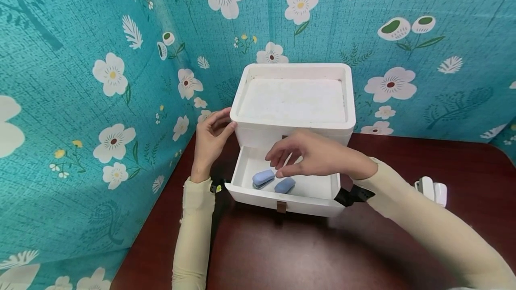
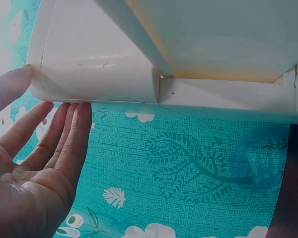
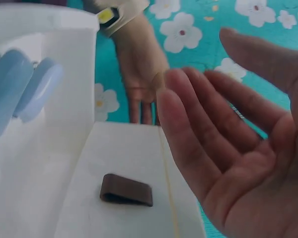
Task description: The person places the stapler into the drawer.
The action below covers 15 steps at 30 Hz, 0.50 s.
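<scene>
A white drawer box [image 1: 293, 102] stands against the wall, its lower drawer [image 1: 312, 189] pulled out. Two small blue staplers [image 1: 263, 177] [image 1: 285, 185] lie in the drawer's left and middle part. My left hand [image 1: 210, 140] rests at the box's front left corner; in the left wrist view, its thumb touches the lid edge and its fairly straight fingertips touch the side. Over the drawer hovers my right hand [image 1: 308, 153], fingers loosely bent and holding nothing. In the right wrist view, the staplers [image 3: 10, 91] are apart from that hand, and a brown pull tab [image 3: 126, 189] shows on the upper drawer's front.
The box top is a shallow tray with a raised rim [image 1: 350, 97]. A brown tab [image 1: 281, 206] hangs on the open drawer's front. White objects [image 1: 432, 190] lie on the dark table [image 1: 282, 254] to the right. Floral teal cloth [image 1: 153, 79] covers the walls.
</scene>
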Tool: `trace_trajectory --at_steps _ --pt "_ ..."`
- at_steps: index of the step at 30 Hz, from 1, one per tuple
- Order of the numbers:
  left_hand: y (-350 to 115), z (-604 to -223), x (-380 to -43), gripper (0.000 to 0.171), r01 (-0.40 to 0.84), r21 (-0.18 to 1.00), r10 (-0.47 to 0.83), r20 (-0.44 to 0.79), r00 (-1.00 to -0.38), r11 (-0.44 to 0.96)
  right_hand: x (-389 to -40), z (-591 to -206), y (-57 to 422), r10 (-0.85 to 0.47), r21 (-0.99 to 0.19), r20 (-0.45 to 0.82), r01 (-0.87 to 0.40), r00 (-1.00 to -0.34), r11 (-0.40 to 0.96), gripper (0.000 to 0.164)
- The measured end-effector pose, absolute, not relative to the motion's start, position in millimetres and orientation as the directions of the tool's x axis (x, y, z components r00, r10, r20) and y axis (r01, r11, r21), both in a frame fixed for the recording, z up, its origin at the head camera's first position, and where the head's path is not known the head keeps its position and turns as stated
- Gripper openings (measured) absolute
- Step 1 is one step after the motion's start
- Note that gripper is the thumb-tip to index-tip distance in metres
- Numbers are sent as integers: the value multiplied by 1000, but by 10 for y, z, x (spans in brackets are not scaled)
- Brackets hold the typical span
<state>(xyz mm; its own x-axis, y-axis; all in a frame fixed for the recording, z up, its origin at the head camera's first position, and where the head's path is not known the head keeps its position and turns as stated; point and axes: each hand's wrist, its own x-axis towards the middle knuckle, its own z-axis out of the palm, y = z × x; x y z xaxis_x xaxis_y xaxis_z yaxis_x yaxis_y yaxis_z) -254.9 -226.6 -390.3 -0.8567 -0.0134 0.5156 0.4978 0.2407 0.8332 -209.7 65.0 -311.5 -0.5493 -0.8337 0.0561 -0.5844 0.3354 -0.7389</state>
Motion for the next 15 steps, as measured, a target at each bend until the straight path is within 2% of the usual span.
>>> trace_trajectory --at_steps 5,9,15 --pt "-2262 -3902 -2551 42 493 835 -14 512 -859 243 -1941 -3138 754 -743 -766 126 -541 -657 348 35" --pt "-2265 -3905 -2549 42 489 837 -16 508 -861 244 -1796 -3208 814 -638 -739 211 -548 -740 392 36" --pt "-2263 -3903 -2545 42 490 835 -17 510 -860 250 -1608 -3367 877 -537 -695 309 -572 -785 437 32"
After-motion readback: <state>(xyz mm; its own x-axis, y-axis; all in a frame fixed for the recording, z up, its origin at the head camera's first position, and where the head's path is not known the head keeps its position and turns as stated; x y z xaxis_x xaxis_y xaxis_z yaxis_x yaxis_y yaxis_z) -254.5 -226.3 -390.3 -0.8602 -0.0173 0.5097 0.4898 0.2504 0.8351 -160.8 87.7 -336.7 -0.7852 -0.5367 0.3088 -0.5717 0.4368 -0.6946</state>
